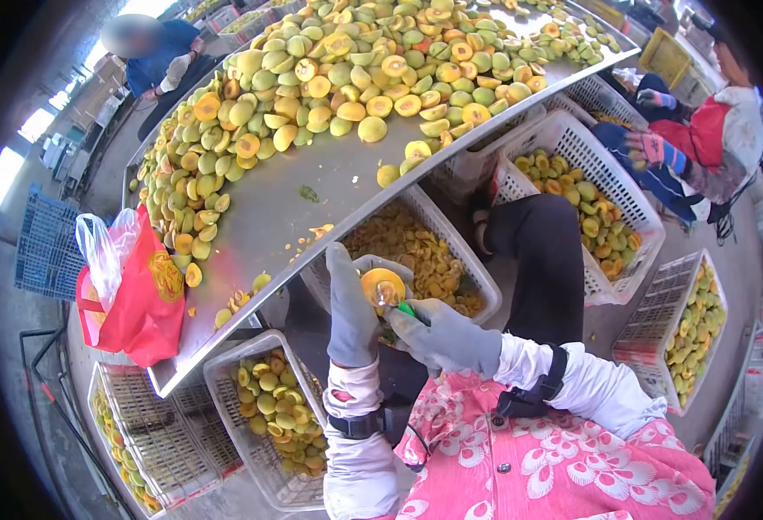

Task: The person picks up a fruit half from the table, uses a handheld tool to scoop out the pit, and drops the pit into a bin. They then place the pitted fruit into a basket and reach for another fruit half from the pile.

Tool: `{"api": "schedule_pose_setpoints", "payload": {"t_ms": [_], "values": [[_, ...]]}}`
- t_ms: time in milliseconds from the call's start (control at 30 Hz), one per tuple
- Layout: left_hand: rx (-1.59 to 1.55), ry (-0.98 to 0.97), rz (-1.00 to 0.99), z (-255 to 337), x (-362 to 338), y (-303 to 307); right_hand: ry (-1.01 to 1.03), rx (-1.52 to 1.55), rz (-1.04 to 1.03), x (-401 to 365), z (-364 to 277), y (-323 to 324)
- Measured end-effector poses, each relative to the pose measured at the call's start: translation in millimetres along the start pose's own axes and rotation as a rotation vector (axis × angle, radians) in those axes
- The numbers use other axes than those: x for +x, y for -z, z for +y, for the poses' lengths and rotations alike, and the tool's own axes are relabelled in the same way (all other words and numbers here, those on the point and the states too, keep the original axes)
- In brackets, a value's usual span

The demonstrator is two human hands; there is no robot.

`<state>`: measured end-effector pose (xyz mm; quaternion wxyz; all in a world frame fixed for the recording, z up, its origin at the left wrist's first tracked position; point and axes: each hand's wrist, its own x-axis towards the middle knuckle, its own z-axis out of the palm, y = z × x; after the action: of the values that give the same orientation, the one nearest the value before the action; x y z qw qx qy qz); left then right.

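My left hand (353, 303), in a grey glove, holds a halved orange-yellow fruit (383, 287) with its cut face toward me. In my right hand (453, 336), also gloved in grey, is a small tool with a green handle (407, 308). The tool's metal tip touches the middle of the cut face. Just beyond my hands, a crate (483, 292) holds yellow-brown fruit scraps (412, 251). Many halved fruits (312, 87) are heaped on the metal table (269, 204) above.
A red bag (143, 299) sits at the table's left end. Crates of fruit stand at the lower left (217, 368), right (564, 130) and far right (650, 334). One person (160, 56) is at the upper left; another person's gloved hand (656, 150) shows at right.
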<state>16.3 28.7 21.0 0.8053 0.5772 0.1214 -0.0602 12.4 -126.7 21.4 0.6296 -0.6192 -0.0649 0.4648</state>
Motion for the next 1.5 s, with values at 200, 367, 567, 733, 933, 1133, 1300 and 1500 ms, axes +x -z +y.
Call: {"api": "schedule_pose_setpoints", "payload": {"t_ms": [200, 367, 567, 733, 933, 1133, 1300, 1500], "values": [[-0.069, -0.174, 0.337, -8.4, -13.0, -25.8, -0.032, 0.115, -0.102, -5.7, -6.0, -1.1], [0.219, -0.261, 0.396, -30.5, -18.8, -23.8, -0.314, 0.496, -0.53, -10.2, 1.9, 22.7], [0.177, -0.052, 0.244, -33.7, -7.9, -15.9, -0.463, 0.966, -0.796, 7.3, 35.6, 27.6], [0.203, -0.018, 0.19, -40.8, 0.3, -16.2, -0.465, 1.184, -0.929, 16.3, 48.2, 30.2], [-0.484, 0.183, 0.168, -113.9, 18.5, 15.6, -0.337, 0.941, -0.823, 29.0, 57.4, 37.3], [-0.241, -0.004, 0.47, -73.1, -0.5, -0.9, -0.092, 0.186, -0.083, 30.2, 55.4, 33.4], [-0.101, -0.047, 0.421, -71.5, -5.9, -5.7, 0.287, -0.701, 0.403, 41.3, 65.3, 23.4], [0.706, -0.211, 0.826, -82.4, -15.4, -11.6, 0.175, -1.147, 0.536, 73.3, 77.5, 22.6]]}}
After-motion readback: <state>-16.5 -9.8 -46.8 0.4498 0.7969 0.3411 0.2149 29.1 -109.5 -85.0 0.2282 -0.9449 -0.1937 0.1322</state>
